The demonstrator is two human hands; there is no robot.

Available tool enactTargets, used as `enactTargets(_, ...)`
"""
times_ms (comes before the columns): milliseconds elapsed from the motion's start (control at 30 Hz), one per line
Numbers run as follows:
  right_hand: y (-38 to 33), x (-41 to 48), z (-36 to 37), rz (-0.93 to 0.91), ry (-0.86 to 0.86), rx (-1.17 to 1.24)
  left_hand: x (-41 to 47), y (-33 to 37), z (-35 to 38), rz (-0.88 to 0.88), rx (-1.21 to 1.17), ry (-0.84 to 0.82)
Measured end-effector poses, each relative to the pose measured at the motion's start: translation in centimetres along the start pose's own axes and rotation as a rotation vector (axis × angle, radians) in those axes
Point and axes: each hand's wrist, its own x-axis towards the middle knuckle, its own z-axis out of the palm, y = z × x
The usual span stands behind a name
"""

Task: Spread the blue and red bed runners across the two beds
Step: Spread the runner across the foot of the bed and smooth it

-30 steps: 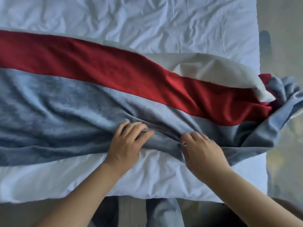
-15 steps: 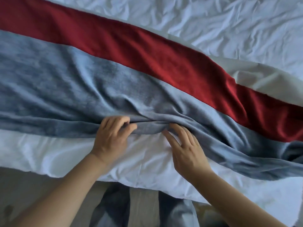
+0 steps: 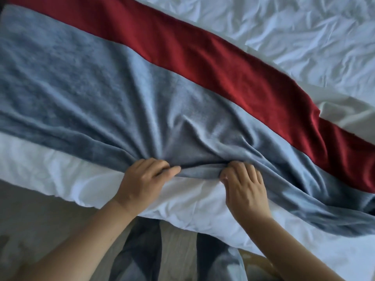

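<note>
Between the curled fingers (image 3: pixel 156 164), the near edge of the blue and red bed runner (image 3: pixel 97 92) is bunched; left hand (image 3: pixel 142 183) and right hand (image 3: pixel 246 189) both pinch it. It lies across one bed (image 3: pixel 50 171), wrinkled, not yet smooth.

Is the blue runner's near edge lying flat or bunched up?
Bunched. Folds fan out from the near edge of the blue runner, where the left hand and right hand both grip gathered fabric.

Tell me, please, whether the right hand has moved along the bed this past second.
Yes: the right hand has moved left along the bed, away from its right-hand edge, now out of frame.
</note>
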Motion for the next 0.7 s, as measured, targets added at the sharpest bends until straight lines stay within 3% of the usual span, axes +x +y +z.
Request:
enactTargets(167,-1.7,-0.9,0.8,-0.074,-0.043,0.085,-1.6,-0.7,-0.8,-0.015,0.029,0.032)
enactTargets(333,-1.6,-0.4,2.2,-0.027,0.008,0.082,-1.9,-1.3,-1.9,-0.127,0.237,0.107)
enactTargets(500,-2.4,-1.6,0.8,-0.053,0.171,0.161,-3.0,-2.7,-2.4,-0.105,0.18,0.13)
enactTargets(600,-2.6,-3.2,0.3,-0.094,0.083,0.243,-3.9,-3.6,-2.5,-0.091,0.135,0.102)
enactTargets(700,-3.2,-4.0,0.7,-0.017,-0.046,0.241,-4.7,-4.0,-2.4,-0.089,0.124,0.076)
